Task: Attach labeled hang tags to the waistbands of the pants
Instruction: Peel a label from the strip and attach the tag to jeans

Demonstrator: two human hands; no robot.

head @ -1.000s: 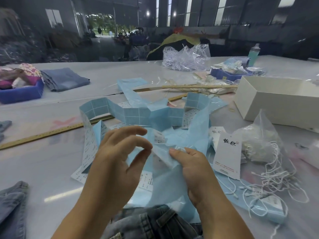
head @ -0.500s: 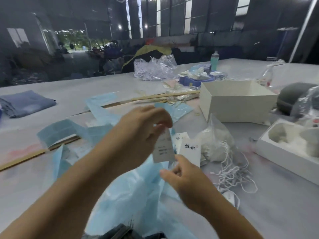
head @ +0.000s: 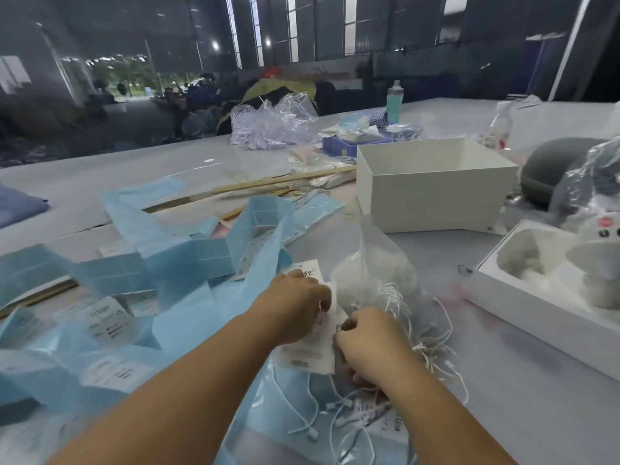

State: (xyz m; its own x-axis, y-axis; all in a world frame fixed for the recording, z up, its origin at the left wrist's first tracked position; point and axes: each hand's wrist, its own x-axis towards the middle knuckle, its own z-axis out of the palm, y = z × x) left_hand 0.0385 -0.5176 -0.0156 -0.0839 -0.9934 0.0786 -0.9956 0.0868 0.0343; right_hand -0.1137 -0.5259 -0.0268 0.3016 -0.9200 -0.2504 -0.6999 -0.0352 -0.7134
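Both hands (head: 335, 323) on flat white card hang tag (head: 310, 355).

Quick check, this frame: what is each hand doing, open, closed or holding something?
Left hand: fingers curled, pinching a white hang tag.
Right hand: fingers curled at the tag's edge; whether it grips anything cannot be told.

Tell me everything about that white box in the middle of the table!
The white box is open on top, with no lid in view, and nothing shows inside. It looks like plain stiff cardboard, with straight walls, sharp corners and a tiny dark mark low on its right corner. It sits upright on the table, behind the clear bag of white strings. Wooden sticks lie by its left side, and a blue tray sits just behind it. Neither hand touches it.
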